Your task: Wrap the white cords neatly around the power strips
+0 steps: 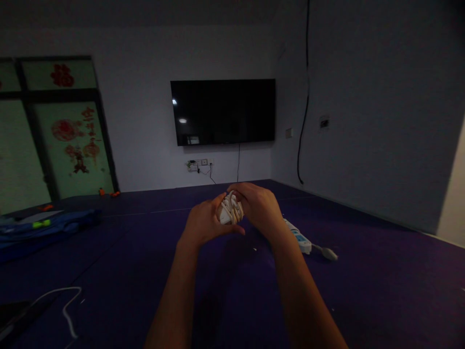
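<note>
A white charger with its white cable wound around it [229,209] is held up in front of me, above the purple floor covering [232,286]. My left hand [205,222] is closed around its left side, the thumb reaching beneath the bundle. Curled over from the right, my right hand [258,203] has its fingers at the top and right of the wound cable. Those fingertips are partly hidden behind the bundle. Past my right forearm lies a white and blue power strip [302,241], partly covered by the arm.
Beside the strip lies a pale spoon-shaped thing [329,253]. Blue cloth [54,225] is heaped at left, and a white cable [67,310] curls at lower left. A television [225,111] hangs on the far wall. A black cord [303,126] hangs on the right.
</note>
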`<state>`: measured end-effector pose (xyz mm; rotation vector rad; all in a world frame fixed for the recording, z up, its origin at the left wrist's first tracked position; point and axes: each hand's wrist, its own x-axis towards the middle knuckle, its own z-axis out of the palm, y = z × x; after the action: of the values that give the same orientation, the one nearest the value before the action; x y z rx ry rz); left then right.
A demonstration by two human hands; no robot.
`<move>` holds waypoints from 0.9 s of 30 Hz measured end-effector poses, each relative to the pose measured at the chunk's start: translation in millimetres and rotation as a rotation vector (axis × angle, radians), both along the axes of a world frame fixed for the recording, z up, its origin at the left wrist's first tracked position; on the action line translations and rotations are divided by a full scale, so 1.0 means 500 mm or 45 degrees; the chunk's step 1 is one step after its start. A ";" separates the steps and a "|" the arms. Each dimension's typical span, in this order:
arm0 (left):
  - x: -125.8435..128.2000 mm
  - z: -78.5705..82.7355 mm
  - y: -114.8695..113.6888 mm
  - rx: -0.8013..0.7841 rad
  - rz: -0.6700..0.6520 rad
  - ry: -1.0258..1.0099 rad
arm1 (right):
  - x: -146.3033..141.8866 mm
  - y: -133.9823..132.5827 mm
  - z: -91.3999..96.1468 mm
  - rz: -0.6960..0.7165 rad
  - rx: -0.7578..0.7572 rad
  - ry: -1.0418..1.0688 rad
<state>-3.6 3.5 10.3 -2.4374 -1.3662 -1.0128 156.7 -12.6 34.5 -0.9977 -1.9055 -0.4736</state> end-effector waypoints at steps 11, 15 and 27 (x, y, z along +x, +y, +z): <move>0.009 0.002 -0.011 -0.163 -0.097 0.114 | -0.006 -0.003 0.003 0.128 -0.074 -0.069; 0.018 0.005 -0.015 -0.205 -0.145 0.195 | 0.002 0.005 0.002 0.107 -0.105 0.001; 0.041 0.035 -0.106 -0.298 -0.149 0.268 | 0.095 0.014 -0.008 0.429 -0.384 0.479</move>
<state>17.0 -49.5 27.9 -2.7291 -1.3507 -0.6245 204.0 -5.4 30.3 -0.8554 -1.7768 0.1922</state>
